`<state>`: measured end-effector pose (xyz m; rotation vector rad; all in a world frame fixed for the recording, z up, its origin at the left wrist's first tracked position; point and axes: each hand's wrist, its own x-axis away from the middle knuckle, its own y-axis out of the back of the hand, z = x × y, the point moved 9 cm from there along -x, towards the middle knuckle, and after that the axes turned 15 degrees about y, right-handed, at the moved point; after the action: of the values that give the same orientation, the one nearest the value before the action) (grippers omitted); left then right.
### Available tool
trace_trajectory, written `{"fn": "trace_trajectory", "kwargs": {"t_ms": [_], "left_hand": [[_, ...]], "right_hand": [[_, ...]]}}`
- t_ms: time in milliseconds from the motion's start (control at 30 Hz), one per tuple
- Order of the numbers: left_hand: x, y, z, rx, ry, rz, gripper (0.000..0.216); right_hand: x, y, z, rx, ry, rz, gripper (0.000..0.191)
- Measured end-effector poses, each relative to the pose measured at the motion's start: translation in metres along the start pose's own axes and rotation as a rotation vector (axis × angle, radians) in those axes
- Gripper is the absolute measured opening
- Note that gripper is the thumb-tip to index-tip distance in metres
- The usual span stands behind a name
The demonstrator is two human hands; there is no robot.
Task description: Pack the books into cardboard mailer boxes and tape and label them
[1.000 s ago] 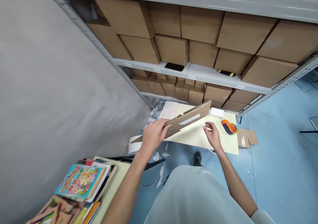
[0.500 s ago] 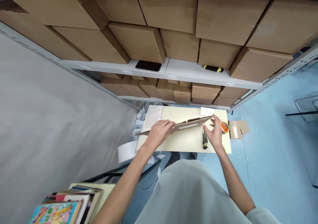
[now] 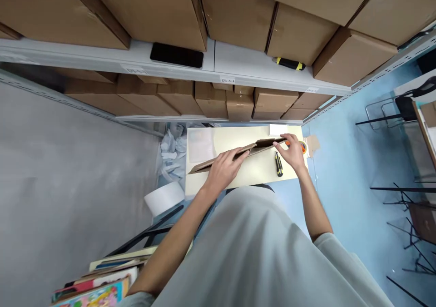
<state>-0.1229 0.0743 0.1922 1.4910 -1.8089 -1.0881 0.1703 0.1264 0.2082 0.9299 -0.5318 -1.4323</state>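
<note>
A flattened cardboard box [image 3: 205, 165] is held tilted above the pale yellow table, its flaps slightly parted. My left hand [image 3: 225, 168] grips its near edge left of the middle, fingers over the top. At the right end, my right hand [image 3: 291, 153] pinches the box between thumb and fingers. A black and yellow utility knife [image 3: 278, 164] lies on the table below my right hand. Just beyond that hand is an orange and yellow tape roll [image 3: 303, 147], partly hidden by the fingers.
On the table [image 3: 252, 173] are a white block of paper [image 3: 278, 130] and a translucent sheet [image 3: 200, 144]. Shelves of cartons rise ahead, with a phone [image 3: 176, 55] and second utility knife [image 3: 290, 64] on one. Left are a white roll [image 3: 164, 198] and books [image 3: 98, 286].
The flattened box has opened a little, its flaps coming apart. Both hands keep hold of it. The camera view has shifted, bringing more of the right-hand floor and chairs into sight.
</note>
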Motion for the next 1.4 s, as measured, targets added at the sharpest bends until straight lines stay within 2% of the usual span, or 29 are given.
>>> {"fn": "trace_trajectory", "kwargs": {"t_ms": [133,267,333,400,467,567,733,833,900,1033,1100,1167,1233,1267,1400], "left_hand": [[0.008,-0.003,-0.006,0.058,-0.024,-0.035,0.034],[0.018,-0.004,-0.014,0.051,-0.027,-0.094,0.032],[0.027,-0.009,-0.018,0.032,-0.033,-0.070,0.035],[0.039,-0.014,-0.020,0.029,-0.036,-0.018,0.040],[0.051,-0.014,-0.021,0.048,-0.029,0.002,0.043],[0.067,-0.005,-0.019,0.056,0.020,-0.047,0.042],[0.079,0.008,-0.006,0.032,0.198,-0.046,0.037],[0.079,0.012,0.000,0.102,0.293,-0.010,0.023],[0.075,0.015,0.003,0.165,0.374,-0.034,0.025],[0.070,0.033,0.024,0.154,0.663,-0.310,0.034],[0.067,0.032,0.037,0.149,0.790,-0.366,0.052],[0.058,0.019,0.047,0.212,0.849,-0.243,0.061],[0.049,0.006,0.050,0.250,0.843,-0.091,0.052],[0.046,0.006,0.049,0.238,0.825,-0.057,0.048],[0.038,0.023,0.042,0.120,0.750,-0.134,0.050]], "right_hand": [[-0.004,0.004,0.000,0.093,-0.077,0.100,0.049],[-0.009,0.002,0.003,0.181,-0.053,0.224,0.035],[-0.014,0.001,0.003,0.222,-0.011,0.284,0.032],[-0.019,0.002,0.002,0.249,0.018,0.310,0.037],[-0.022,0.005,-0.002,0.245,0.036,0.292,0.045],[-0.021,0.010,-0.010,0.195,0.051,0.212,0.058],[-0.004,0.018,-0.036,0.142,-0.052,0.017,0.075],[0.008,0.014,-0.044,0.098,-0.103,-0.013,0.077],[0.011,0.011,-0.044,0.066,-0.108,-0.013,0.074],[0.012,0.009,-0.040,0.027,-0.106,-0.002,0.064],[0.011,0.007,-0.037,0.012,-0.102,0.026,0.060],[0.012,0.005,-0.034,0.001,-0.103,0.044,0.058],[0.015,0.005,-0.030,-0.010,-0.105,0.053,0.057],[0.018,0.004,-0.028,-0.016,-0.107,0.055,0.057],[0.032,-0.001,-0.014,-0.049,-0.109,0.084,0.059]]}}
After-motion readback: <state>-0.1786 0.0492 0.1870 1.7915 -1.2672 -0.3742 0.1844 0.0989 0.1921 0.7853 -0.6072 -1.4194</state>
